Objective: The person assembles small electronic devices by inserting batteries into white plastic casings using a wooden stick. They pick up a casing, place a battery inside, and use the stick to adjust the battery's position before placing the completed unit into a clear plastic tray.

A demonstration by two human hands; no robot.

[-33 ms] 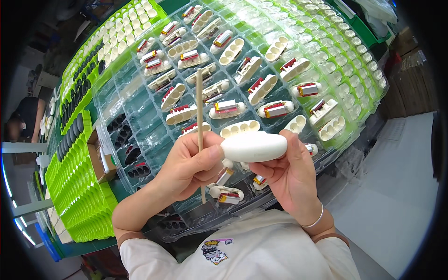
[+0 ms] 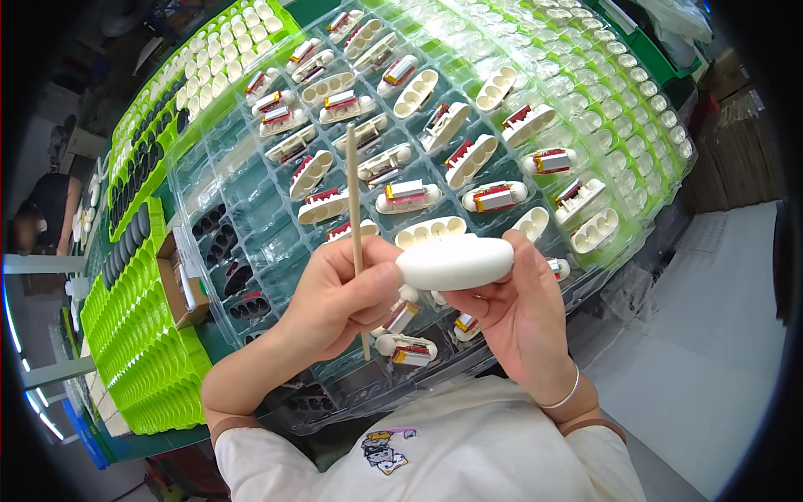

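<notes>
A white case (image 2: 456, 263) is sitting just below the centre of the frame, lying roughly level and being held in the air between both hands. The right hand (image 2: 529, 322) is gripping its right end between thumb and fingers, and a bracelet (image 2: 571, 390) is circling that wrist. The left hand (image 2: 341, 299) is pinching a wooden stick (image 2: 355, 201), which is standing nearly upright in the frame, while its thumb and fingers are meeting the case's left end.

Beneath the hands, a clear tray (image 2: 272, 216) is filling the middle of the frame. Cream parts (image 2: 416, 92), many with red-and-silver pieces, are lying at various angles in its compartments. Dark parts (image 2: 220, 244) are resting along its left side.

Left of that tray, a cardboard box (image 2: 172, 289) is standing beside a green tray (image 2: 142, 360), whose top end is carrying black shells (image 2: 138, 224). White shells (image 2: 219, 60) are lining the upper left. Small glossy pieces (image 2: 623, 106) are covering the upper right. At the far left edge, another person (image 2: 52, 209) is showing partly.
</notes>
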